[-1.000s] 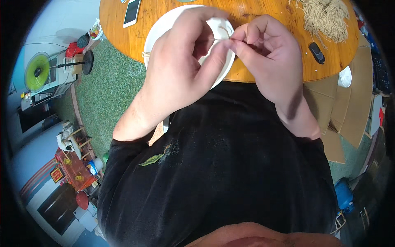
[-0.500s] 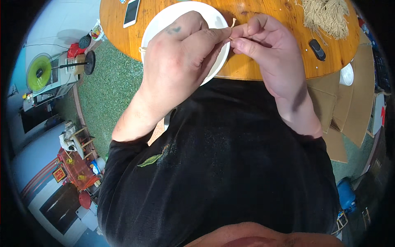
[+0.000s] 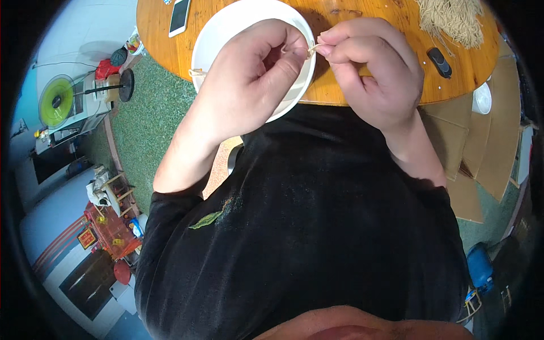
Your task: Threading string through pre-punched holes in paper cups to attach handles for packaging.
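Remote feed: I see beige cord spanning the gap between both hands, over the white bowl's right rim, near the desk's near edge. Left hand: grip closed on the cord, thumb against fingers. Right hand: fingertips pinch it opposite. I judge the opposed pinches steady so thin a strand. Yarn bundle and black key fob lie toward the desk's right edge, probably placed clear of the hands.
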The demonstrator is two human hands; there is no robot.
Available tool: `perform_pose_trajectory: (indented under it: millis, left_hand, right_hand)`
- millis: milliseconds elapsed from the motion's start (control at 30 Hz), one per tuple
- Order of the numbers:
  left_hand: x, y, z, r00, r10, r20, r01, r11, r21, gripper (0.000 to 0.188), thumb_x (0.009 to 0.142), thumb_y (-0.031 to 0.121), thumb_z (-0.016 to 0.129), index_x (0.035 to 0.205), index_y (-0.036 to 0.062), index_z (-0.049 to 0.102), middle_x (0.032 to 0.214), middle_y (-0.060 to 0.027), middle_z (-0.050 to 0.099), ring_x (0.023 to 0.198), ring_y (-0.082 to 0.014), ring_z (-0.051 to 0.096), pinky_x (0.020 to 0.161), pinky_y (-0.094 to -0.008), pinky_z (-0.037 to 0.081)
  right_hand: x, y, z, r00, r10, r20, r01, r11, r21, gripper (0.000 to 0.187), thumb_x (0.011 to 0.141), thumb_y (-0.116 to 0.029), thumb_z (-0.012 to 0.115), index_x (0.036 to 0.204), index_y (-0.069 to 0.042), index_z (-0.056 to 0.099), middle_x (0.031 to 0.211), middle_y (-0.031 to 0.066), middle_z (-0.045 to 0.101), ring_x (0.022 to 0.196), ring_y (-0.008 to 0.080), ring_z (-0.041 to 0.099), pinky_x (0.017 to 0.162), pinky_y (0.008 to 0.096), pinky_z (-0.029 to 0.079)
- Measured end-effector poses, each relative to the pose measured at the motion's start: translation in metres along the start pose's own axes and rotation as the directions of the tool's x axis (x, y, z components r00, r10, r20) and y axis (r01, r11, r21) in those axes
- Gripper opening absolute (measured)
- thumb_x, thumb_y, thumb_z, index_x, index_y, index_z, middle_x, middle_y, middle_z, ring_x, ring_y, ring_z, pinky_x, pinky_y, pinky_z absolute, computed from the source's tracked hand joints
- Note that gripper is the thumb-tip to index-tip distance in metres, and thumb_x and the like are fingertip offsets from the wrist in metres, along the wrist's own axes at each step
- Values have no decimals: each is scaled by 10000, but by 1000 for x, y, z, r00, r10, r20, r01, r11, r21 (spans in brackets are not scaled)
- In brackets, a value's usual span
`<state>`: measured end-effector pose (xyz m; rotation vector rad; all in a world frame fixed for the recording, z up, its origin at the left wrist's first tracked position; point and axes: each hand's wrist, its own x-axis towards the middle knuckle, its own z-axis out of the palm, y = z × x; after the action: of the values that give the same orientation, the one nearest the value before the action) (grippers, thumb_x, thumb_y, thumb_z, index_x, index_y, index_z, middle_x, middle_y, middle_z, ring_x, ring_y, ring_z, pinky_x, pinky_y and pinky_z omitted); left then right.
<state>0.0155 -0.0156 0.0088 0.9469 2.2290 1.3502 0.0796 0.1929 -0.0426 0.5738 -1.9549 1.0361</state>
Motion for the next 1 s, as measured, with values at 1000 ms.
perform_pose_trajectory:
  millis: [1000]
  left_hand:
    - [7,-3,1,998,-48,-46,44,995,-93,148,1068,168,685,1079,21,699,863,41,670,820,-27,602,737,-212,488]
  right_hand:
    - [-32,-18,-4,783,584,213,-621,716,320,48,1040,-29,655,1005,4,659,949,32,673,858,84,658,811,236,529]
